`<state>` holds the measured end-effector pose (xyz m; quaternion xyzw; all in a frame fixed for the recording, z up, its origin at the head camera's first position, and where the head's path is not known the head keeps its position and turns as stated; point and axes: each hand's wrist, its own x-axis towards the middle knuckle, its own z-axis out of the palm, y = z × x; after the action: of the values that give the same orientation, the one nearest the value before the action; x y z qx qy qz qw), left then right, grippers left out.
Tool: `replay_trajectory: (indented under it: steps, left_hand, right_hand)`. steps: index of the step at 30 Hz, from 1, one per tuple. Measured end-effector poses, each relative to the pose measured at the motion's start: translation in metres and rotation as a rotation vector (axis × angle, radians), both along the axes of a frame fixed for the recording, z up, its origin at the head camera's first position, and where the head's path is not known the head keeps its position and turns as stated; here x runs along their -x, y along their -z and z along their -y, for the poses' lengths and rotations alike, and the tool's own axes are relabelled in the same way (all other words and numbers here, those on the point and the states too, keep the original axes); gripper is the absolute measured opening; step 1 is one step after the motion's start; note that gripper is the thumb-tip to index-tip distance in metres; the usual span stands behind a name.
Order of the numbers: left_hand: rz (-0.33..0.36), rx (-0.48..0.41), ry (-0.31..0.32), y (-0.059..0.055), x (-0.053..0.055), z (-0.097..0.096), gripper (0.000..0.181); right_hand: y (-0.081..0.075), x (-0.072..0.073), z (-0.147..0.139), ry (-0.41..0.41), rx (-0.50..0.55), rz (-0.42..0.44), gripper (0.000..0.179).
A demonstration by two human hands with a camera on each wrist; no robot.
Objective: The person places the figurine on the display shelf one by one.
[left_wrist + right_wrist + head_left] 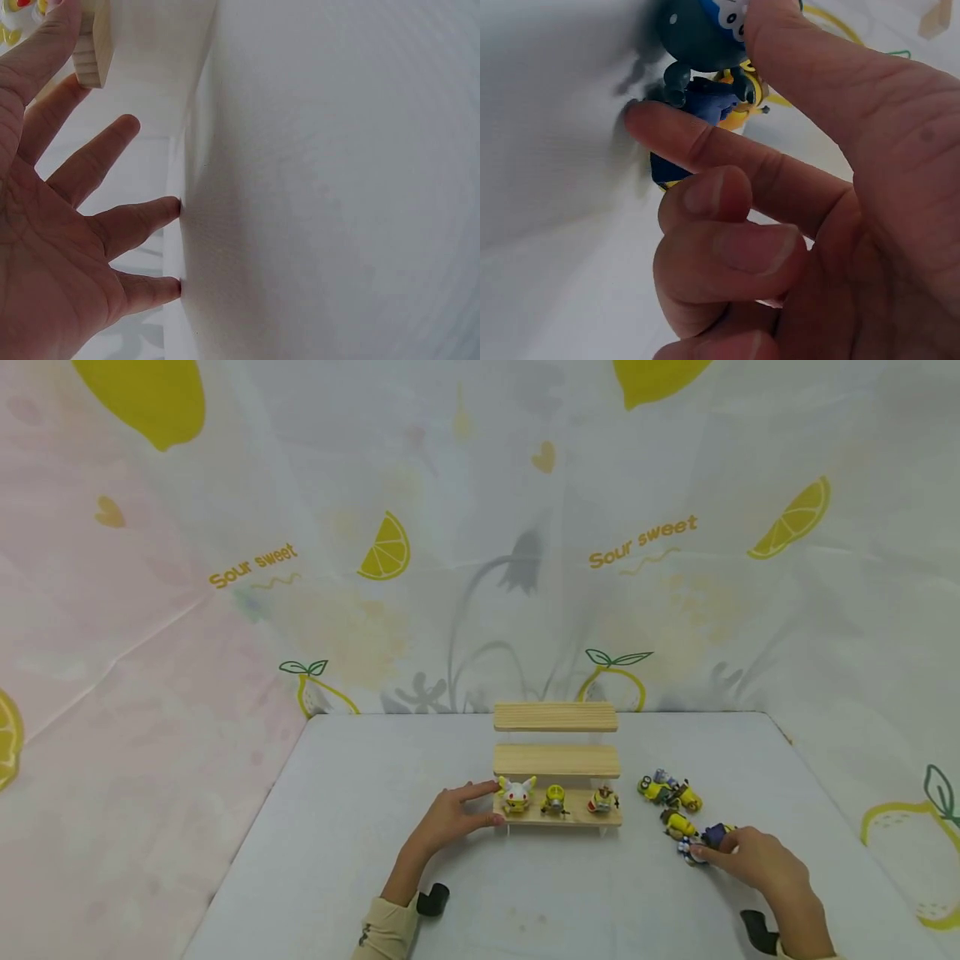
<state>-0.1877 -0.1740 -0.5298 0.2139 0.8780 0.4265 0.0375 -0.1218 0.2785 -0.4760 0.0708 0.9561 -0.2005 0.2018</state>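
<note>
My left hand (450, 814) is at the left end of a tiered wooden display stand (555, 760), its fingers spread and straight. Thumb and index fingertip touch the end of the lowest wooden step (91, 52), and two other fingertips meet the white surface. On that step stand a white-eared figure (517, 793), a yellow figure (554, 799) and a red-and-white figure (602, 799). At the right, my right hand (765, 858) pinches a blue penguin figure (705, 37) between thumb and index finger, low over the table. A minion figure in dark blue (716, 834) lies right beside it.
Several small yellow figures (671, 791) lie clustered to the right of the stand, with another yellow figure (678, 824) nearer my right hand. The white table (337, 777) ends at a lemon-printed cloth backdrop (465, 527).
</note>
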Motion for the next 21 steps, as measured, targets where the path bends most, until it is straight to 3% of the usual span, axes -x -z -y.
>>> replay_trajectory:
  steps: [5, 13, 21]
  left_hand:
    - [0.003, 0.000, -0.001, 0.000, 0.000, 0.000, 0.057]
    - [-0.007, -0.003, 0.002, 0.000, 0.001, 0.000, 0.056]
    - [0.029, -0.034, -0.014, -0.002, 0.000, -0.001, 0.056]
  right_hand:
    - [0.004, -0.001, -0.003, -0.015, 0.029, -0.003, 0.068]
    - [0.011, 0.000, -0.006, -0.068, 0.074, -0.016, 0.041]
    - [0.013, 0.001, -0.004, -0.079, 0.082, -0.031, 0.021]
